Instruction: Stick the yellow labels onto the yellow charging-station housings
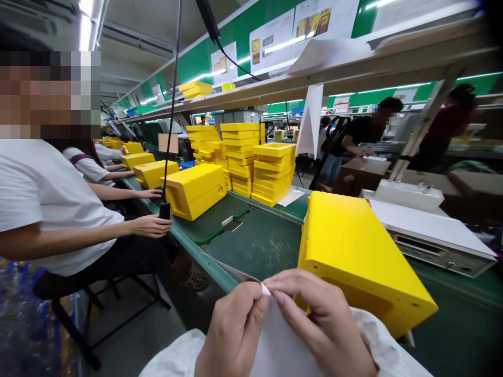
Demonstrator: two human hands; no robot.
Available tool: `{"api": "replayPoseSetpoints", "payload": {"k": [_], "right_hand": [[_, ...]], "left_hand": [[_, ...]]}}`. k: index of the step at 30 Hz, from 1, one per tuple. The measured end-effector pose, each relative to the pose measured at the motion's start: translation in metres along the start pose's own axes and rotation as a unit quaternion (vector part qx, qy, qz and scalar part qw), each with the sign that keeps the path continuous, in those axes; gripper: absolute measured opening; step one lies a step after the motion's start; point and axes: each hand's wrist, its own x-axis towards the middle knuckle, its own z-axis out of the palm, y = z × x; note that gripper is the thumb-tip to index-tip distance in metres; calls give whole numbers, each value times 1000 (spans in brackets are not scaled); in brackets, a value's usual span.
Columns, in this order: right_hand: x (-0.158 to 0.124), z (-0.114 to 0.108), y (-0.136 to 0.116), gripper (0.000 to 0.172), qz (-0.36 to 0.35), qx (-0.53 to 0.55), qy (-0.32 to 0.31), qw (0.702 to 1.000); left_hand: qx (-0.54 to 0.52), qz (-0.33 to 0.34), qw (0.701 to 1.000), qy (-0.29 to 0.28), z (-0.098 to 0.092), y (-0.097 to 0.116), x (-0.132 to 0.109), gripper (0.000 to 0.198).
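Both hands meet at the bottom centre of the head view, fingertips almost touching. My left hand (238,324) pinches the top edge of a white sheet (281,340) between thumb and bent fingers. Beside it, my right hand (320,317) grips the same edge with thumb and forefinger. The sheet hangs down between the palms, and its lower part leaves the frame. Just beyond my right hand a large yellow box (353,246) lies on the green work surface (261,246).
A person in a white shirt (66,193) sits at left, a hand by another yellow box (196,191). Stacked yellow parts (273,173) stand farther back. A white instrument (432,235) is at right. A black cable (173,104) hangs from above; a shelf (353,65) runs overhead.
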Motion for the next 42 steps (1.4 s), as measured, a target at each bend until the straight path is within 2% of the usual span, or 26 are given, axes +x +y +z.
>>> {"api": "replayPoseSetpoints", "payload": {"k": [2, 4, 7, 9, 11, 13, 15, 16, 17, 19, 21, 22, 23, 24, 25, 26, 27, 29, 30, 32, 35, 37, 39, 40, 42], "right_hand": [[10, -8, 2, 12, 60, 6, 22, 998], [33, -23, 7, 14, 117, 25, 60, 991], [92, -60, 16, 11, 140, 106, 151, 973], [135, -88, 20, 14, 123, 114, 204, 964], [172, -112, 22, 16, 93, 57, 237, 965], [195, -130, 22, 13, 61, -30, 239, 969], [202, -141, 21, 9, 41, -105, 212, 971], [200, -145, 20, 9, 34, -132, 195, 971], [194, -148, 18, 9, 27, -150, 177, 972], [175, -152, 13, 9, 6, -170, 137, 976], [148, -153, 7, 12, -32, -184, 97, 978], [132, -153, 4, 12, -56, -199, 79, 975], [116, -152, 1, 12, -85, -220, 62, 970], [101, -152, -2, 13, -114, -245, 44, 962], [85, -152, -3, 16, -140, -271, 25, 952], [71, -152, -4, 20, -162, -294, 3, 942], [59, -154, -2, 25, -178, -310, -18, 934], [40, -158, 5, 31, -192, -339, -30, 921], [33, -160, 11, 32, -186, -352, -19, 917], [26, -165, 22, 25, -146, -372, 35, 916], [28, -175, 37, 9, -10, -354, 157, 922], [36, -183, 44, 15, 98, -260, 235, 931], [45, -192, 51, 28, 199, -107, 287, 931], [49, -196, 54, 36, 243, -32, 302, 921], [54, -202, 59, 44, 314, 72, 310, 895]], "left_hand": [[-9, -28, 999, -24, -8, -9, -1, 26], [-35, -98, 995, -8, -22, -27, 0, 29], [-96, -204, 973, 48, -46, -73, 14, 31], [-71, -222, 971, 53, -56, -112, 31, 31], [8, -234, 971, 38, -55, -152, 51, 30], [64, -253, 965, 24, -46, -184, 70, 26], [91, -270, 958, 18, -34, -203, 85, 22], [98, -273, 957, 19, -28, -204, 92, 21], [99, -269, 958, 24, -24, -199, 98, 24], [83, -240, 967, 33, -19, -172, 109, 38], [11, -208, 978, -12, -17, -126, 118, 49], [-49, -201, 976, -66, -16, -99, 121, 53], [-181, -216, 946, -158, -13, -73, 125, 60], [-278, -229, 906, -224, -9, -48, 129, 67], [-336, -224, 880, -248, -4, -27, 134, 69], [-378, -220, 861, -260, 2, -11, 139, 61], [-396, -211, 854, -263, 9, 1, 144, 52], [-391, -182, 862, -267, 25, 14, 154, 35], [-375, -159, 872, -272, 32, 16, 158, 33], [-340, -107, 891, -282, 48, 17, 163, 38], [-316, -34, 908, -272, 72, 20, 171, 41], [-305, 21, 920, -245, 87, 23, 180, 43], [-286, 60, 937, -193, 99, 25, 192, 51], [-278, 57, 943, -172, 104, 24, 198, 54], [-274, 9, 948, -163, 112, 20, 210, 52]]}}
